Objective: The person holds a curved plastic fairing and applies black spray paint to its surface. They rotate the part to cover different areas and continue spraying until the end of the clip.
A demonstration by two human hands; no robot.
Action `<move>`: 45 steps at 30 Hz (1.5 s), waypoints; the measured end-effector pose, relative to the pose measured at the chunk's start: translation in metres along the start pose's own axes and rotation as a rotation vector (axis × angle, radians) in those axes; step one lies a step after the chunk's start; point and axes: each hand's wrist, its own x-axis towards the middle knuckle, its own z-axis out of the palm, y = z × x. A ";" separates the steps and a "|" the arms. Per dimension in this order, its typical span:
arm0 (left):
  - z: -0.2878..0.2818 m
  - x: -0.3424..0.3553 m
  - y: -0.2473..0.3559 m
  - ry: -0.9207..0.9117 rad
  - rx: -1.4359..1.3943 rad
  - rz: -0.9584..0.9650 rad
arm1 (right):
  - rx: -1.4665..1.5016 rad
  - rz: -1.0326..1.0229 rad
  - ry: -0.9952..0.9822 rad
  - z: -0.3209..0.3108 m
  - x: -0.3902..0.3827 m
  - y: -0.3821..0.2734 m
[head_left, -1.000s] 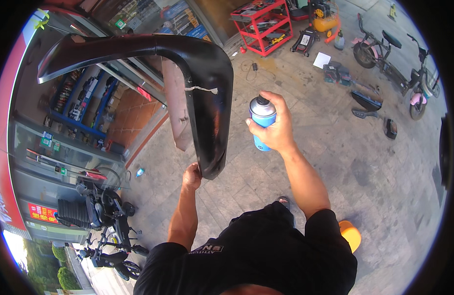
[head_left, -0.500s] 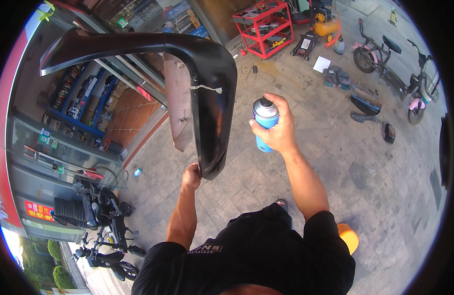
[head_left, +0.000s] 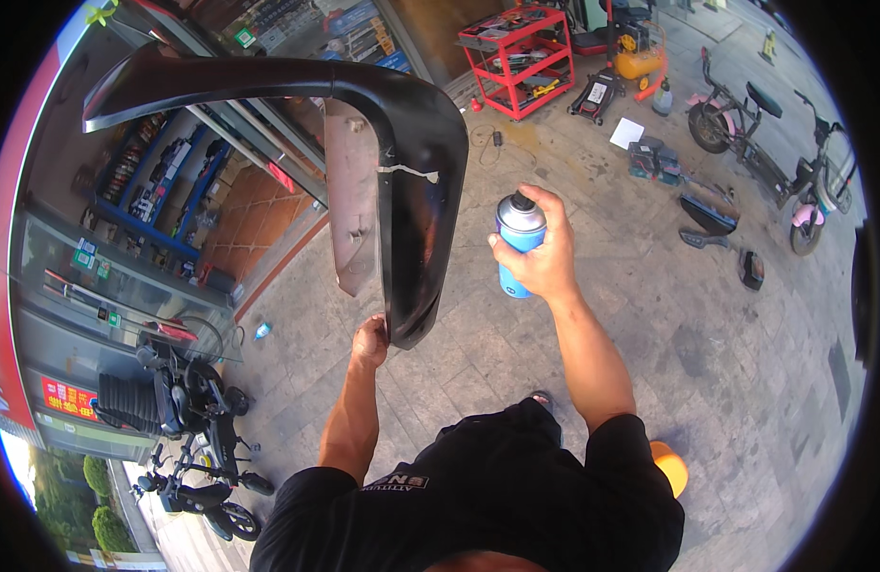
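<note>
A glossy black curved panel (head_left: 416,229), bent like an upside-down L, stands in front of me, with a pale streak across its bend and a dull pinkish inner side (head_left: 352,200). My left hand (head_left: 369,339) grips its lower end, the fingers partly hidden behind it. My right hand (head_left: 551,255) is closed round an upright blue spray can (head_left: 516,281) with a silver top, the index finger on the black nozzle. The can is held to the right of the panel, apart from it. I cannot make out any spray in the air.
A red tool cart (head_left: 521,62), orange compressor (head_left: 638,67), floor jack (head_left: 592,95), pink-and-black bike (head_left: 759,157) and scattered parts (head_left: 707,212) are at back and right. Black scooters (head_left: 216,439) and a glass-fronted shop doorway (head_left: 254,229) are left. A yellow object (head_left: 670,467) lies behind my right arm.
The panel and the spray can have shifted slightly rightward in the picture, and the can a little lower. The background has also shifted slightly. Both grips look the same.
</note>
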 end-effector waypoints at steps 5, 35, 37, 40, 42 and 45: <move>0.013 -0.011 0.005 0.019 -0.058 -0.007 | 0.009 -0.010 0.005 -0.001 0.002 0.001; 0.036 -0.015 0.004 0.118 -0.004 0.026 | -0.096 -0.005 0.115 -0.039 -0.012 0.013; 0.035 -0.015 0.004 0.065 -0.024 0.042 | -0.063 -0.009 0.105 -0.029 -0.005 0.010; 0.032 -0.013 0.003 0.056 -0.017 0.035 | -0.058 0.033 0.112 -0.017 -0.001 0.008; 0.030 -0.011 0.003 0.039 -0.033 0.040 | -0.103 -0.012 0.122 -0.010 0.001 0.008; 0.028 -0.009 0.003 0.032 -0.036 0.027 | -0.136 -0.060 0.138 -0.006 0.002 0.011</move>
